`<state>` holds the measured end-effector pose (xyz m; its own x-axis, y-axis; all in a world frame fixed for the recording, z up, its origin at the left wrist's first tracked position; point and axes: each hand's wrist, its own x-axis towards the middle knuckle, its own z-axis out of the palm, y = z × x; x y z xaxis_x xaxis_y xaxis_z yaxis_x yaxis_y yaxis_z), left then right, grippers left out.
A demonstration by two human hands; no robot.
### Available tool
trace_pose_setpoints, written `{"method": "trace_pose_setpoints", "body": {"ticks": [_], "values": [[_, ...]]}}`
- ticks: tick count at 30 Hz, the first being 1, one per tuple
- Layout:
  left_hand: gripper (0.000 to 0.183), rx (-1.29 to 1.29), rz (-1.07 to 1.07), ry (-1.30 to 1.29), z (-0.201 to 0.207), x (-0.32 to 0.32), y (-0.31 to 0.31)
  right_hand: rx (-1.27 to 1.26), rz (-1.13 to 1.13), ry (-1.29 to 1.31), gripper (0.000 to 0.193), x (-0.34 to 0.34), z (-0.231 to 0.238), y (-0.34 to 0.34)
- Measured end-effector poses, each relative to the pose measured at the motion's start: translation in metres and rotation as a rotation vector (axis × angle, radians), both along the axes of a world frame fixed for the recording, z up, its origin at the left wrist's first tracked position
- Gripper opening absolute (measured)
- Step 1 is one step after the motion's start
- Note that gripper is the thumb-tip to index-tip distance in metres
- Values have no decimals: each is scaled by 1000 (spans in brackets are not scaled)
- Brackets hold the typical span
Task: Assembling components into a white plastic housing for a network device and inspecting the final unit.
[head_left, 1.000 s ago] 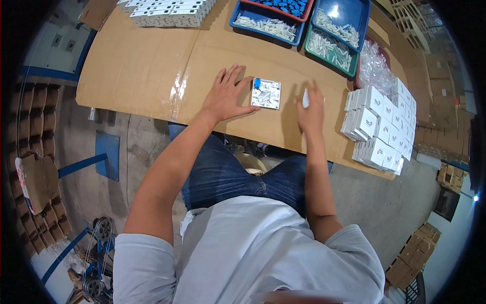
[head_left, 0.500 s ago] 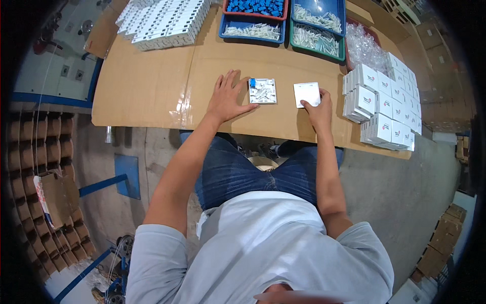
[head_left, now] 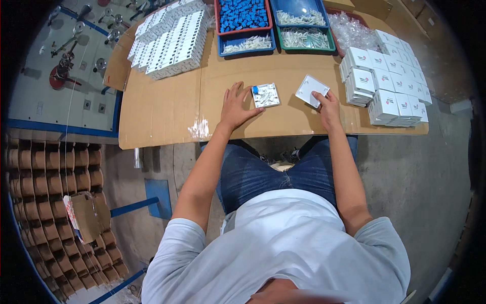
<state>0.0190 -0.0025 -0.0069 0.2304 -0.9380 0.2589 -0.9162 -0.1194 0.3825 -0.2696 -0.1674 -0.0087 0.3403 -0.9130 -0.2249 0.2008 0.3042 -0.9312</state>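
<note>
On the cardboard-covered table lies a small square white plastic case (head_left: 271, 99), its open side up. Inside it are white plastic pieces and a blue piece at the far left corner. My left hand (head_left: 234, 109) rests open at the left of the case, fingers spread, thumb at its near left corner. A flat square white cover (head_left: 306, 89) is pinched at its near right edge by my right hand (head_left: 329, 109). The cover is turned at an angle and seems slightly raised; whether it touches the table I cannot tell.
Rows of white cases (head_left: 174, 43) stand at the far left. Behind are a red tray (head_left: 217, 25) of blue pieces, a blue tray (head_left: 221, 49) and a green tray (head_left: 307, 49) of white pieces, and clear plastic bags (head_left: 349, 33). Stacked white boxes (head_left: 387, 104) fill the right side.
My right hand has turned the white cover from nearly square-on to a slant. The left hand stays beside the case. The whole view has shifted and tilted.
</note>
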Motion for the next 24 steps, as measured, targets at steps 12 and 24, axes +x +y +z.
{"method": "trace_pose_setpoints", "body": {"ticks": [12, 24], "values": [[55, -490, -188, 2372, 30, -57, 34, 143, 0, -227, 48, -1, 7, 7], [74, -264, -38, 2678, 16, -80, 32, 347, 26, -457, 41, -2, 1, 5]]}}
